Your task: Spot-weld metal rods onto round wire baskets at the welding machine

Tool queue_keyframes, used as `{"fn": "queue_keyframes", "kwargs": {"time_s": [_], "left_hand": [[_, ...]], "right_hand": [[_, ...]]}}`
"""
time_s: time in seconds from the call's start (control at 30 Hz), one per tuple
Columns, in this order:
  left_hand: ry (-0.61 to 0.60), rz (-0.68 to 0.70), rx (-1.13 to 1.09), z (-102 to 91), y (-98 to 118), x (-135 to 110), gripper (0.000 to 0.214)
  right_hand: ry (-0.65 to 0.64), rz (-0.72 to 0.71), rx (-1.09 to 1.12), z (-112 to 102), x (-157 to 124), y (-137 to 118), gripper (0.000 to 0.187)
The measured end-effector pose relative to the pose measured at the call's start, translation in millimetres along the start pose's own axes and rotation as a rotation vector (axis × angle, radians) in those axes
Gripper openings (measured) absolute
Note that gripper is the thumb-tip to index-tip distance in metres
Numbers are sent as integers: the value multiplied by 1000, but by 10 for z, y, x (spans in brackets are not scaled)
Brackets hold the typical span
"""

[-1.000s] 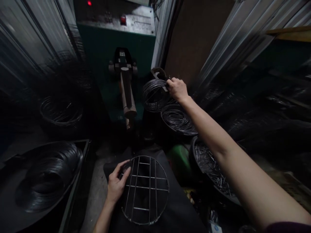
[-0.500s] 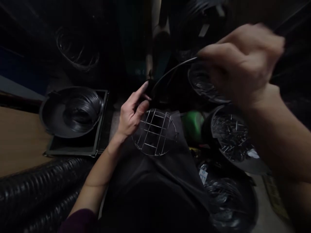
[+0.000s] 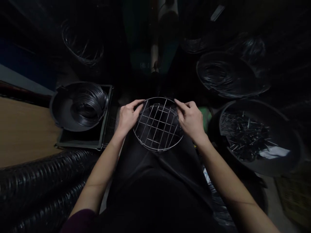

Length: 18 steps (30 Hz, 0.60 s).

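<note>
Hands meet over a dark cloth (image 3: pixel 157 174) across the worker's lap, where a round wire grid (image 3: pixel 159 120) lies at the centre of my clock, twelve being straight ahead of the seat. The left hand (image 3: pixel 128 117) pinches a thin wire hoop (image 3: pixel 157 97) near eleven o'clock, thumb and fingers together on the edge; the right hand (image 3: pixel 191 120) grasps it near one. The hoop's far edge shows apart from the curve of the grid's rim, though in this gloom I can't tell whether the two are joined. Both look light, being slender bare metal, stiff along each bar yet probably springy if the circle is squeezed. The smooth wire may slide under dry fingertips, and a thin bar could bend if pressed mid-span, so holding opposite sides of the outer circle seems best. Just past nine o'clock, a black basin (image 3: pixel 63 113) holds a wire coil (image 3: pixel 97 101); at three, a wide tub (image 3: pixel 289 168) holds cut wire pieces (image 3: pixel 243 134); between one and two lies another coil (image 3: pixel 216 76).
</note>
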<state>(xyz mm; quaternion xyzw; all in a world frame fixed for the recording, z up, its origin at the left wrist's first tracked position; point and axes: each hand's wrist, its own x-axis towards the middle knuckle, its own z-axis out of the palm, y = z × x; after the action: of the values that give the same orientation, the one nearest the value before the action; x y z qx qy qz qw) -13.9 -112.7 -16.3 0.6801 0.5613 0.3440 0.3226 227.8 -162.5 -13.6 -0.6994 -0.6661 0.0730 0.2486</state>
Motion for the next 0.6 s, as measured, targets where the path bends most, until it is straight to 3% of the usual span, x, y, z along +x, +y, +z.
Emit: {"fn": "queue_keyframes", "kwargs": {"time_s": [0.17,0.43,0.6], "left_hand": [[-55,38,206,90,-29,16,25],[-50,56,301,131,-97,-126,31],[-117,96,366,181,-131,-189,62]], "right_hand": [[-73,151,-97,85,-57,-42,42],[-51,145,-70,137,-154,-60,42],[-84,141,-47,123,-305,-55,45]]}}
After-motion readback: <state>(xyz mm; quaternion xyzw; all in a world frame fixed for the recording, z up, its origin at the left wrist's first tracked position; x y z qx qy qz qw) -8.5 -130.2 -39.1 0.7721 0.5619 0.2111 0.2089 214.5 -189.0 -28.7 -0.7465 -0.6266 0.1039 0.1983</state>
